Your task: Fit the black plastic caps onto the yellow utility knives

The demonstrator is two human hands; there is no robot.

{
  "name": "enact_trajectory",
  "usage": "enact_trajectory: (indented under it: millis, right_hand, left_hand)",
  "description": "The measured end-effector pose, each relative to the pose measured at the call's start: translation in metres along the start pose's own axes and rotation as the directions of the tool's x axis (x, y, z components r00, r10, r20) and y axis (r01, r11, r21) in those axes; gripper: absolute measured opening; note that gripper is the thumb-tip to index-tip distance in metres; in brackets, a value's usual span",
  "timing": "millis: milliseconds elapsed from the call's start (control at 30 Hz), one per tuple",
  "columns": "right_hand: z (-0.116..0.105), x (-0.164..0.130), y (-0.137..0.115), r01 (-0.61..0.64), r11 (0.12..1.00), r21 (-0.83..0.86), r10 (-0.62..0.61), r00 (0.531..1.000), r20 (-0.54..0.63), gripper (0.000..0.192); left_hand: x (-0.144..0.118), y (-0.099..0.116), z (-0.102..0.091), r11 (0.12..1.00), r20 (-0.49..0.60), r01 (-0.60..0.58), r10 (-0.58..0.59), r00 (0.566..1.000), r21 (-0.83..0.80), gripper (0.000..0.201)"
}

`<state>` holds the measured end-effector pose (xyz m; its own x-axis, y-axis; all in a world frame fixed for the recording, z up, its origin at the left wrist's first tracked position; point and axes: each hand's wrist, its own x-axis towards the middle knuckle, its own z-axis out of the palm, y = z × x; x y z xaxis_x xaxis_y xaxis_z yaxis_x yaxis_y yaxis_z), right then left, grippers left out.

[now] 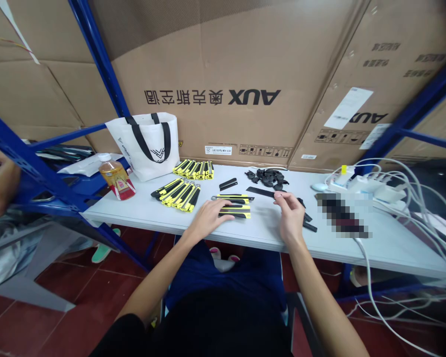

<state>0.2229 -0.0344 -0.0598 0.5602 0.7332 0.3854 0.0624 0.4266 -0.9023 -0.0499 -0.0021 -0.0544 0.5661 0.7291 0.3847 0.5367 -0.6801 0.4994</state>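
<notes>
Head view: left hand (208,215) fingers spread flat on yellow-black plastic knife (236,213); right hand (292,213) fingers loosely curled, empty.

A pale grey bench (141,210) stands on a dark red tiled floor (78,297), with blue steel shelving (37,168) rising at both sides. Large brown cardboard cartons (223,64) marked AUX fill the whole back, under even indoor light.
</notes>
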Motion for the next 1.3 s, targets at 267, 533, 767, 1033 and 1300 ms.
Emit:
enact_trajectory:
  millis: [267,533,767,1033,1300]
  right_hand:
    - [0.001,-0.003,-0.001,0.055,0.998,0.033,-0.058,0.993,0.1,0.028]
    - [0.002,-0.008,-0.006,0.076,0.997,0.017,-0.077,0.983,0.166,0.024]
    - [0.002,-0.007,-0.007,0.075,0.997,0.004,-0.075,0.984,0.162,0.025]
    - [0.004,-0.011,-0.01,0.092,0.983,-0.158,-0.02,0.913,0.406,0.021]
    - [0.008,-0.017,-0.011,0.272,0.911,-0.31,0.019,0.723,0.691,0.024]
  left_hand:
    - [-0.002,-0.018,0.001,0.998,-0.264,0.049,-0.059,0.963,-0.045,0.036]
    - [-0.002,-0.019,0.002,0.996,-0.32,0.059,-0.076,0.944,-0.062,0.034]
    - [-0.001,-0.022,0.004,0.999,-0.315,0.009,-0.023,0.949,-0.046,0.036]
    - [-0.003,-0.024,0.005,0.999,-0.273,-0.054,0.052,0.96,0.001,0.039]
    - [-0.003,-0.012,-0.002,0.986,-0.069,-0.168,0.167,0.983,-0.013,0.042]
